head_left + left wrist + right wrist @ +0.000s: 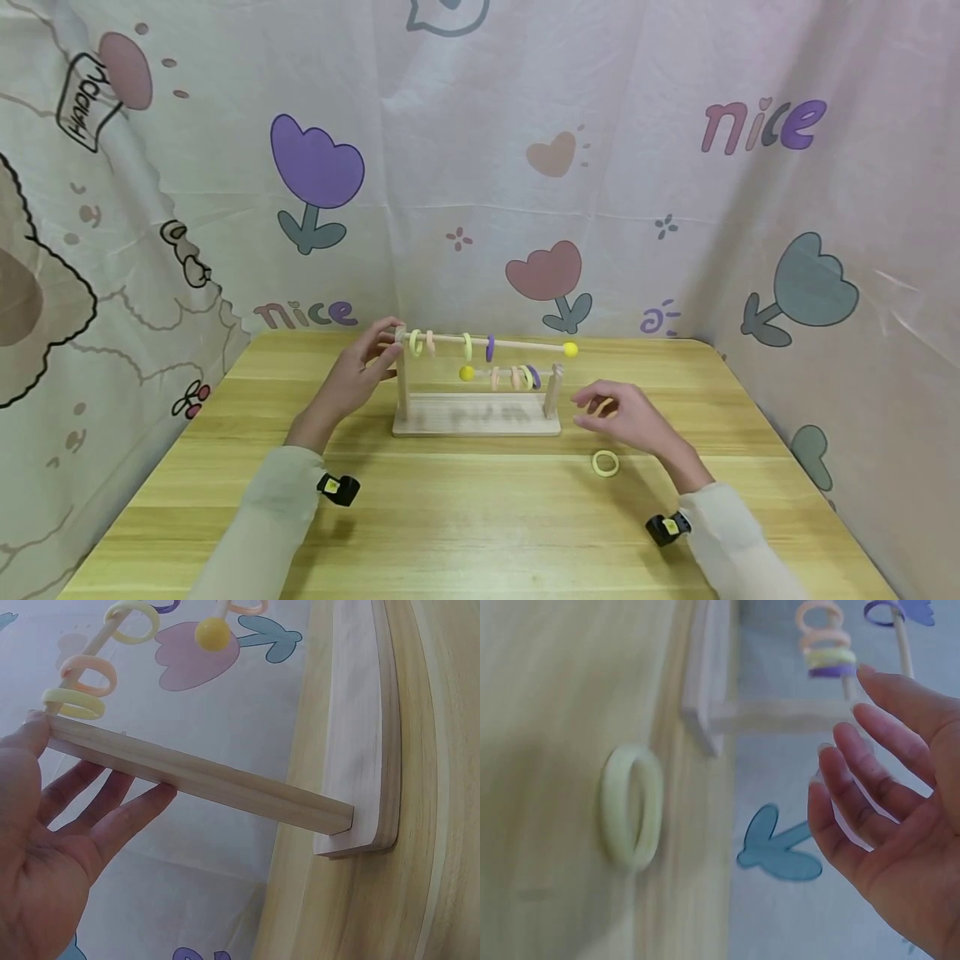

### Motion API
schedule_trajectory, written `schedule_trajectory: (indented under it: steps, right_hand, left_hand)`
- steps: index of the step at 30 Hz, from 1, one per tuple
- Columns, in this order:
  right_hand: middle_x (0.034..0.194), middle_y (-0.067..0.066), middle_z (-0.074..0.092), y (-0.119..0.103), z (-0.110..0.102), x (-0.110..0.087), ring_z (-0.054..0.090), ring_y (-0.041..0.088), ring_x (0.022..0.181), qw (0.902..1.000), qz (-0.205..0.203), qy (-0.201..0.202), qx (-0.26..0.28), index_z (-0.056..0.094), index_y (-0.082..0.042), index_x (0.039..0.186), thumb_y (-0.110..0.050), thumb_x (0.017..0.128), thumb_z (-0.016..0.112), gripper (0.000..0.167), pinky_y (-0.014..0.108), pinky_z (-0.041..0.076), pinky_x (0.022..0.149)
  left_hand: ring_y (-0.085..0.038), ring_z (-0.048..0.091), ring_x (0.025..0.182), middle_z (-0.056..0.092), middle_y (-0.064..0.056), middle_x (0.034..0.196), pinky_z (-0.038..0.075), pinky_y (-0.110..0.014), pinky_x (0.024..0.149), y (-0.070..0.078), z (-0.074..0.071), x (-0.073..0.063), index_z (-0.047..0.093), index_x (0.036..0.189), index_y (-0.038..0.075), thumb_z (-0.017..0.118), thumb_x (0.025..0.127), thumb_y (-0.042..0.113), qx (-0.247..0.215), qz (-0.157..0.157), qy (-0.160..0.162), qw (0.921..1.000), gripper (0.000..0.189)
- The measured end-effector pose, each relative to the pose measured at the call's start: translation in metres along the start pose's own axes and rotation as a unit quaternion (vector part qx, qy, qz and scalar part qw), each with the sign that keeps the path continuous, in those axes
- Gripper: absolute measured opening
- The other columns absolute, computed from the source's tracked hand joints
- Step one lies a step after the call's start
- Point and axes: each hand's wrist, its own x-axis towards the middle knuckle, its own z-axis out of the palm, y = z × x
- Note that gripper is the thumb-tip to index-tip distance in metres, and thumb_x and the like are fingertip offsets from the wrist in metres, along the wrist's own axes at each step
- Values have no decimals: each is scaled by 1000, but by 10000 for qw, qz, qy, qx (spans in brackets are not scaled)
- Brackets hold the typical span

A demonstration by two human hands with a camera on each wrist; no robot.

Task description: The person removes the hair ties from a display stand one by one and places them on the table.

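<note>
A wooden ring stand (476, 415) with two posts stands on the table. My left hand (362, 371) holds its taller left post (195, 774) near the top, thumb at the upper end and fingertips against the side. The upper rod (517, 343) carries yellow, pink and purple rings and ends in a yellow ball (571, 350). Pink, yellow and purple rings also hang on the lower rod, which points left from the short right post (553, 392). My right hand (626, 414), empty with loosely bent fingers, hovers right of that post. A loose pale yellow ring (632, 808) lies flat below it.
The wood-grain table (465, 533) runs back to a printed cloth (450, 167) that hangs behind and at both sides. Each wrist wears a small black camera, one on the left (339, 489) and one on the right (667, 528).
</note>
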Motion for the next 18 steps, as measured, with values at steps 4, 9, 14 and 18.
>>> schedule_trajectory:
  steps: [4, 9, 14, 18]
  right_hand:
    - [97, 9, 76, -13, 8, 13, 65, 10, 83, 9998, -120, 121, 84, 77, -7, 106, -14, 88, 83, 20, 24, 61, 73]
    - [99, 12, 76, -31, 15, 27, 65, 10, 83, 9991, -213, 267, 251, 77, -3, 106, -11, 87, 82, 21, 27, 62, 74]
    - [102, 12, 77, -45, 20, 37, 67, 13, 84, 9983, -254, 352, 398, 77, -3, 109, -15, 89, 81, 23, 27, 62, 75]
    - [98, 9, 78, -52, 25, 43, 67, 12, 81, 9971, -179, 554, 491, 77, -4, 107, -16, 89, 81, 21, 25, 61, 73]
  left_hand:
    - [-44, 62, 125, 58, -23, 133, 64, -50, 91, 0, 1, 0, 44, 148, 24, 50, 110, 33, 6, -17, 0, 10000, 39]
    - [-44, 62, 126, 58, -23, 134, 64, -51, 92, 0, 1, 0, 44, 148, 25, 50, 110, 34, -55, -30, -27, 10000, 39]
    - [-44, 61, 127, 57, -23, 134, 63, -53, 93, 0, 0, -1, 44, 148, 26, 50, 110, 33, -76, -16, -38, 10000, 40]
    - [-44, 60, 128, 56, -24, 135, 62, -54, 94, -1, 1, 0, 44, 148, 26, 50, 110, 32, -126, -39, -40, 9999, 39]
